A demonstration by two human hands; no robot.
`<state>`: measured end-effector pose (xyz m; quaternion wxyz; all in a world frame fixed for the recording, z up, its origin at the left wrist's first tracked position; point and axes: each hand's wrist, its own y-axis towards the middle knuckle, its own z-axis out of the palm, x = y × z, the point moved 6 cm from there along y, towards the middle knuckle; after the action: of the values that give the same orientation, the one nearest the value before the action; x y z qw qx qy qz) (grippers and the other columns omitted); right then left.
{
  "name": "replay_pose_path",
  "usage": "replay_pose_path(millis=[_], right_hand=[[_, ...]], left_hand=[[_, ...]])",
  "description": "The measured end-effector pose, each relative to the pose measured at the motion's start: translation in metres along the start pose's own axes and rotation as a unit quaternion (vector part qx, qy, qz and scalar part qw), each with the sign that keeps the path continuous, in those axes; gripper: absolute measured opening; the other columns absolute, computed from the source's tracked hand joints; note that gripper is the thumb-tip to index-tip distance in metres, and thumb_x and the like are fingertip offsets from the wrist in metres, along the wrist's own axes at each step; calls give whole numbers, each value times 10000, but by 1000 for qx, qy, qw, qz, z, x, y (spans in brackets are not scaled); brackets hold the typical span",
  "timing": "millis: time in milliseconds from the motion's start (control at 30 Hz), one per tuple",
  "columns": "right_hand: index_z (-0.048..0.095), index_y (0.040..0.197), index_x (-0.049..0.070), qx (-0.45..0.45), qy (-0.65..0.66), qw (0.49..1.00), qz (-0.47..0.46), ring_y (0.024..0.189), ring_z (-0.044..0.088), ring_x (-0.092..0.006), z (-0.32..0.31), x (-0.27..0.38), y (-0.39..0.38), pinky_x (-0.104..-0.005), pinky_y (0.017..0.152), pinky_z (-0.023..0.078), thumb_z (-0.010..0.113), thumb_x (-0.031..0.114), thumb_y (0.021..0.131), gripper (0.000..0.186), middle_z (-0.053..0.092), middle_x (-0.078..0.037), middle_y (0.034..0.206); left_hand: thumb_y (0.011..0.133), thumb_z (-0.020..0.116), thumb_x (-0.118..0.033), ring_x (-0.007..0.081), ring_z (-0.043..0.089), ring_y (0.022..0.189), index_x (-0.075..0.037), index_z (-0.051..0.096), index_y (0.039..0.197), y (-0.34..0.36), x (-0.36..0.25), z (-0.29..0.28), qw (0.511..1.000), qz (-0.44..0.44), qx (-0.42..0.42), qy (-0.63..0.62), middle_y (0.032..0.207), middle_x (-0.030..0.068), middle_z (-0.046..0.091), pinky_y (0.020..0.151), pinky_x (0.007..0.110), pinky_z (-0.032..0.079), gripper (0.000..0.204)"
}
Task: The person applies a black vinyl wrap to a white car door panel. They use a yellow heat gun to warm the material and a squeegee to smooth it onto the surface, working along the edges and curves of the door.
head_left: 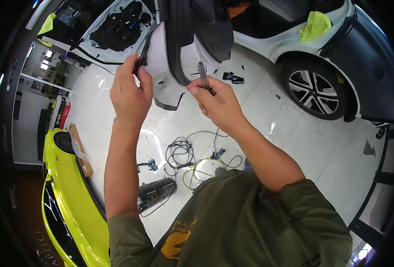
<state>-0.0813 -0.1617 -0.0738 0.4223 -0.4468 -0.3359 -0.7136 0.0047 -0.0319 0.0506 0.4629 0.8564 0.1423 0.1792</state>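
In the upper middle a white car-body part (158, 53) with black trim and a curved black rubber strip (175, 62) hangs in front of me. My left hand (130, 91) grips the part's left edge, thumb bent and fingertips partly hidden at the dark trim. My right hand (217, 102) is closed on a slim grey tool (202, 69) that points upward, its thumb and fingertips at the lower curve of the rubber strip. A small white fitting inside the part is too small to make out clearly.
A white car (279, 46) with a wheel and a yellow-green cloth (314, 26) stands right. An open door (86, 46) is upper left, a yellow-green car (77, 200) lower left. Coiled hoses (179, 153), a black cylinder (156, 193) and black pieces (232, 77) lie on the tiled floor.
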Motion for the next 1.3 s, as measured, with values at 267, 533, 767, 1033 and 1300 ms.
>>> replay_pose_path(millis=[267,533,767,1033,1300], right_hand=[[643,932,23,-36,4,994,107,610,405,-42,-71,-87,-51,-229,551,340,622,205,908,185,503,57,677],[638,985,20,5,-71,990,120,602,461,-86,-86,-139,-81,-273,565,395,605,217,908,215,555,-23,667],[582,1157,16,-50,-173,976,125,615,539,-191,-172,-200,-102,-326,604,455,595,123,884,294,604,-132,733],[556,1222,-5,-82,-257,926,263,787,630,-280,-264,-249,-149,-381,743,486,541,113,896,347,650,-191,900],[573,1189,-30,-75,-276,923,257,750,608,-249,-284,-248,-159,-348,737,486,530,104,900,321,641,-172,865]], left_hand=[[755,605,55,249,625,666,22,560,1166,16,-19,5,989,92,25,114,828,117,612,582,328,517,415],[928,546,-26,153,647,840,53,427,1343,-11,3,-8,988,-123,88,-4,1008,150,662,765,238,503,440],[938,501,14,157,609,1007,78,408,1325,-14,-5,-13,975,-198,67,-78,1163,163,605,898,256,481,403],[969,501,-54,237,635,1040,12,549,1094,-31,-18,-15,923,-320,5,-216,1133,134,626,915,421,527,149],[993,495,-189,198,574,1070,26,597,1157,-29,-36,6,843,-436,-76,-306,1169,111,625,973,399,419,289]])
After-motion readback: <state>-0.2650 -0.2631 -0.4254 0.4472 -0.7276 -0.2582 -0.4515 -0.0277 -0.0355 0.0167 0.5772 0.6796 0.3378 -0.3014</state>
